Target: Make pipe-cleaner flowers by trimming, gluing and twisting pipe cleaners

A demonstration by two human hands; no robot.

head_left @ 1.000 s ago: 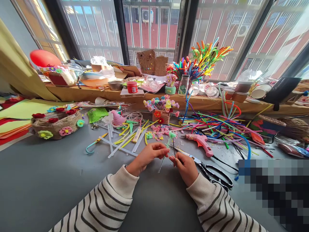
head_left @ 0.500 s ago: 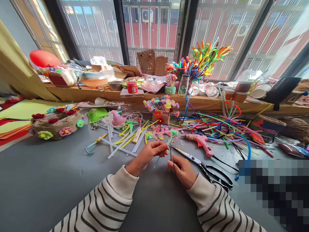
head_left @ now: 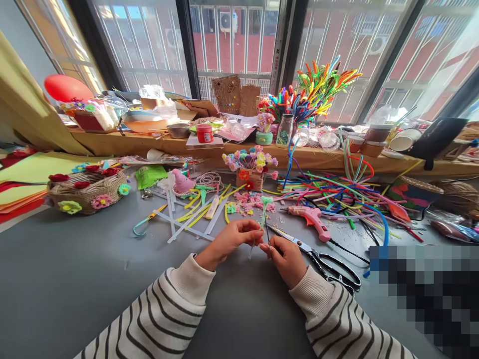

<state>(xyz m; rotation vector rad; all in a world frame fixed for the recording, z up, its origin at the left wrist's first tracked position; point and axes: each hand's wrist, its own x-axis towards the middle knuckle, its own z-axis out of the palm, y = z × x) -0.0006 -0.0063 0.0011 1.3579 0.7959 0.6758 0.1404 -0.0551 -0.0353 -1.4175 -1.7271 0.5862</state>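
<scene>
Two pinches, left hand [head_left: 228,242] and right hand [head_left: 286,257], on green flower stem [head_left: 264,217].

Fuzzy craft stems on a matt grey tabletop [head_left: 75,279]

Woven twine basket [head_left: 87,192], glossy pink plastic glue gun [head_left: 310,219], shiny metal scissors [head_left: 322,259], knit striped sleeves [head_left: 164,319].

Grey tabletop [head_left: 75,279], matte, spreading beneath and around the grip. Wooden ledge [head_left: 149,145], full width, beyond the grip. Dark-framed windows [head_left: 142,45] with white bars above the ledge; red-brick building [head_left: 239,50] outside. Grey wall [head_left: 22,45] far left of the grip. Strong daylight from ahead.
</scene>
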